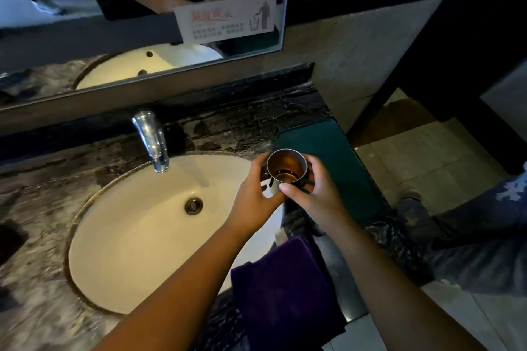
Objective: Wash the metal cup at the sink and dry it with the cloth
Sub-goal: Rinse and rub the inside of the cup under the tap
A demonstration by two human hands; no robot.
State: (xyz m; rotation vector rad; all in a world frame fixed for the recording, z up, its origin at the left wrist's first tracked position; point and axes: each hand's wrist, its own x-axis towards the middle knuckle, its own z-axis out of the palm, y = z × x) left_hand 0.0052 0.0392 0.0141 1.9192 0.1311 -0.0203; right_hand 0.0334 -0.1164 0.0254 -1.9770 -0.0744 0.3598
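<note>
I read the dark marbled tabletop [228,128] first: it carries the white oval sink [137,236] set into its middle, with the chrome faucet [152,139] at the back edge and no water visibly running from it. A green mat [336,168] lies toward the right edge, and a purple cloth [285,288] hangs over the front edge near the right, which I judge is kept there so it is within reach for drying. The metal cup [286,168] is held upright in the air over the sink's right rim, just short of the mat, mouth up, so I take it that it is being carried between basin and mat or looked over, not rinsed at this instant. Both hands share it: my left hand [253,193] wraps its near-left side and my right hand [316,193] wraps the right side, each grip pressed closed around the cup wall, thumb of the right lying across the front. The cup is small, straight-sided steel with a thin bright rim; its inside glows amber with a dark ring at the bottom, and whether that is liquid or reflection I cannot tell.
</note>
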